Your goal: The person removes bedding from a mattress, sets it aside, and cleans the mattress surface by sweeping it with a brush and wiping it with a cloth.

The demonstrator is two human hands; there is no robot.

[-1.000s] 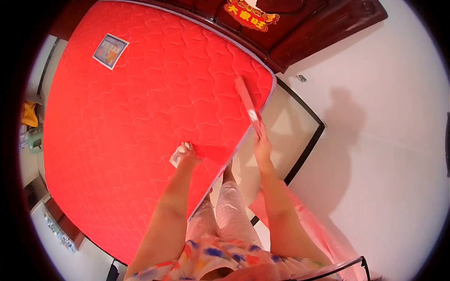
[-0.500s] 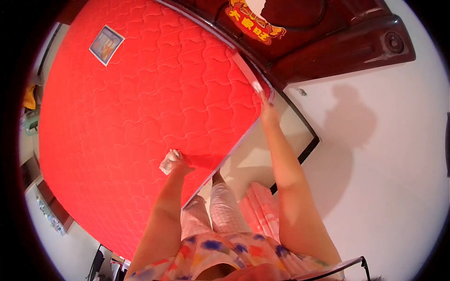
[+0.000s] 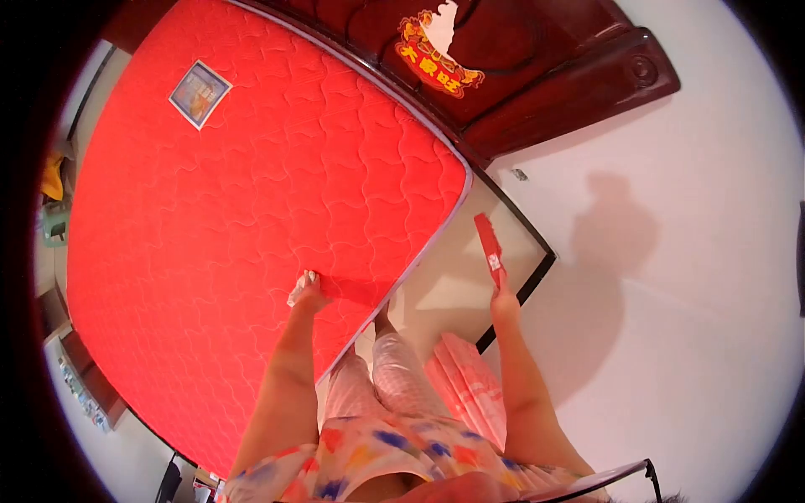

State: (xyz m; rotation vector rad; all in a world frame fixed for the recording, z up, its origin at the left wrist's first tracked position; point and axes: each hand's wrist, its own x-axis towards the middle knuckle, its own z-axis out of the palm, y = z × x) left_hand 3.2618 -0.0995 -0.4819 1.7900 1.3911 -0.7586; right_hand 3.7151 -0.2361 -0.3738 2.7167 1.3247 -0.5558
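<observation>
A red quilted mattress (image 3: 251,193) fills the left and middle of the view, with a square label (image 3: 200,94) near its far left part. My left hand (image 3: 311,290) is closed on a crumpled whitish cloth (image 3: 297,288) over the mattress near its right edge. In my right hand (image 3: 505,300) is the handle end of a red brush (image 3: 488,240), held over the floor to the right of the mattress. The brush does not touch the mattress.
A dark red wooden headboard (image 3: 537,75) with a red and gold sticker (image 3: 432,59) stands at the far side. White wall (image 3: 696,251) is on the right. Pink fabric (image 3: 470,377) lies low beside my legs. A green stool (image 3: 55,226) is at the far left.
The brush in my right hand has moved off the mattress corner, back toward me and to the right, over the floor. My left hand still holds the cloth, now slightly left of where it was.
</observation>
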